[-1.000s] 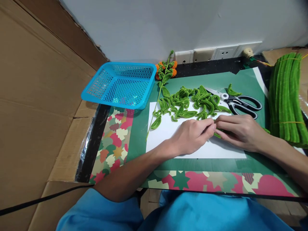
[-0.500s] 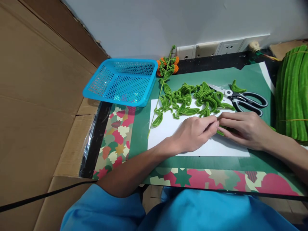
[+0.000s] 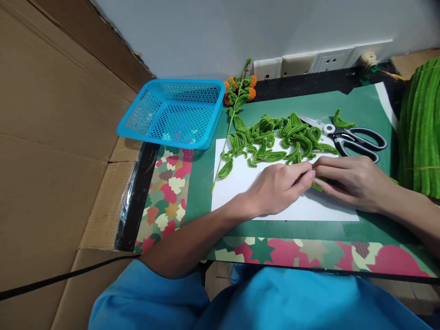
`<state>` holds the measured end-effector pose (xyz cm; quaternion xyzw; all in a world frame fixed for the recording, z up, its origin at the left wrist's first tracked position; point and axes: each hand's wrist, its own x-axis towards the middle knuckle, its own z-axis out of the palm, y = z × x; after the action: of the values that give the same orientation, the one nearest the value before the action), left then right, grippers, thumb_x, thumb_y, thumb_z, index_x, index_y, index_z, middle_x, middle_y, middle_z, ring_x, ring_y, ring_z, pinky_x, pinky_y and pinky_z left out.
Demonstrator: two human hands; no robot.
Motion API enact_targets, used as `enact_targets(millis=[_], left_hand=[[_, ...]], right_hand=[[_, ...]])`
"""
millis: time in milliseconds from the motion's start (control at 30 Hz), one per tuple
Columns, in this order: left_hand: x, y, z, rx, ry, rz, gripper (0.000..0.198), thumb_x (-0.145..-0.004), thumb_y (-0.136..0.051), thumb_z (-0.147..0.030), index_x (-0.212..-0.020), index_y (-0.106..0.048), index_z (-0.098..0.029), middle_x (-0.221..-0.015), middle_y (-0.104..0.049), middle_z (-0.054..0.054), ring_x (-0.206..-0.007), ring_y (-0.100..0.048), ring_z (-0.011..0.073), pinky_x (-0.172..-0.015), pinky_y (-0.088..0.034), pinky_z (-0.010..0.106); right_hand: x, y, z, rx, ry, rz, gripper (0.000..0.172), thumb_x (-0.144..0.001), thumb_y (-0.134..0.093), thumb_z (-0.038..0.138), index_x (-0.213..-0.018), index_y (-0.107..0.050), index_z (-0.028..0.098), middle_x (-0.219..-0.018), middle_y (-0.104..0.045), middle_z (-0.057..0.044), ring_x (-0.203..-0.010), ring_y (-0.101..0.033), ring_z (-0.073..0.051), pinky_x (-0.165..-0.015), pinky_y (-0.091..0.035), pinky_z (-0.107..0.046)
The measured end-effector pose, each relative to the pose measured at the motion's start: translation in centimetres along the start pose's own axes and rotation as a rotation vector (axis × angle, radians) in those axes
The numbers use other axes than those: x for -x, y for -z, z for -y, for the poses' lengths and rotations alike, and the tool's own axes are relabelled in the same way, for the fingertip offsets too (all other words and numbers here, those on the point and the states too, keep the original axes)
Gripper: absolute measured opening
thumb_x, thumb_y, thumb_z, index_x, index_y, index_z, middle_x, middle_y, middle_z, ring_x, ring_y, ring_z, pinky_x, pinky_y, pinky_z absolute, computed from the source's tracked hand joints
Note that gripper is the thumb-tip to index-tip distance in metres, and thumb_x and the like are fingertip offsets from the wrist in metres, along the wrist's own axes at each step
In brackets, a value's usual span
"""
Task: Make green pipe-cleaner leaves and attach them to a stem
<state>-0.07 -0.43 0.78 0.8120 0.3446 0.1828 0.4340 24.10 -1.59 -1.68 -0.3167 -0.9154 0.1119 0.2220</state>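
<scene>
My left hand [image 3: 280, 189] and my right hand [image 3: 354, 181] meet fingertip to fingertip over a white sheet of paper [image 3: 237, 190]. Both are closed in a pinch on a green pipe cleaner [image 3: 316, 184], of which only short bits show below and between the fingers. Just beyond my hands lies a heap of green pipe cleaner leaves [image 3: 264, 136], looped and curled. Scissors [image 3: 357, 140] with black and grey handles rest behind my right hand, blades pointing left. One loose leaf [image 3: 342, 120] lies beside them.
A blue plastic basket [image 3: 172, 143] stands at the back left. Near it lies a green stem [image 3: 222, 158] with leaves and orange flowers [image 3: 251, 94]. A thick bundle of green pipe cleaners [image 3: 421, 133] is at the right edge. Wall sockets [image 3: 332, 60] line the back; cardboard [image 3: 62, 137] closes the left side.
The view has shifted slightly. My hands stay pinched together in nearly the same place on the paper, and the things around them lie as before.
</scene>
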Motion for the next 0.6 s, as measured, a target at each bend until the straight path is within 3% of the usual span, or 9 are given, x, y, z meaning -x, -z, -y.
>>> enact_targets(millis=[600], left_hand=[[0.00,0.03,-0.14,0.005,0.018,0.018,0.035,-0.113,-0.042,-0.037,-0.083,-0.053,-0.022,-0.071,-0.062,-0.002,-0.065,-0.056,0.0148,-0.064,-0.034,0.029]], right_hand=[[0.18,0.22,-0.03,0.006,0.008,0.013,0.015,-0.110,-0.050,0.023,-0.099,-0.060,0.021,-0.085,-0.059,-0.002,-0.067,-0.054,-0.015,-0.061,-0.034,-0.031]])
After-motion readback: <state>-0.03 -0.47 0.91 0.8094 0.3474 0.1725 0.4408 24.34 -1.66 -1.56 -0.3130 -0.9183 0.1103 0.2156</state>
